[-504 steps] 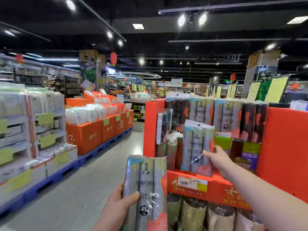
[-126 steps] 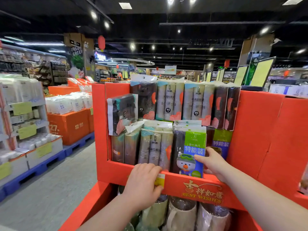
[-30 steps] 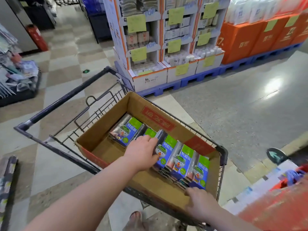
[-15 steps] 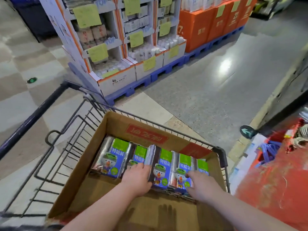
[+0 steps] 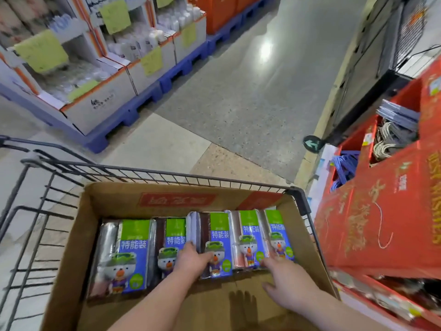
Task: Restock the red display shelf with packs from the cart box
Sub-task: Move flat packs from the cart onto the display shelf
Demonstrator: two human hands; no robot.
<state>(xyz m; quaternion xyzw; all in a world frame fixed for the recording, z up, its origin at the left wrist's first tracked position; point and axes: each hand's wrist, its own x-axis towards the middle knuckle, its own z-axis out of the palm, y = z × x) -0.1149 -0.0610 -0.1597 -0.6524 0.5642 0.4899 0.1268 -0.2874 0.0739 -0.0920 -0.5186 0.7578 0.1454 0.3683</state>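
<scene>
I see five packs (image 5: 133,254) lying side by side in the box (image 5: 114,199), which sits in the cart (image 5: 167,174). The left hand (image 5: 192,260) grips the middle pack (image 5: 218,235) at its lower left edge, fingers (image 5: 189,247) curled round the side, thumb on the front. The right hand (image 5: 287,283) reaches to the two rightmost packs; its fingers (image 5: 270,261) are stretched out, thumb spread apart, tips touching the packs' lower ends. The shelf (image 5: 372,223) stands just beside the cart, on the right. Across the aisle, cartons (image 5: 107,103) stand on blue pallets (image 5: 143,101)
</scene>
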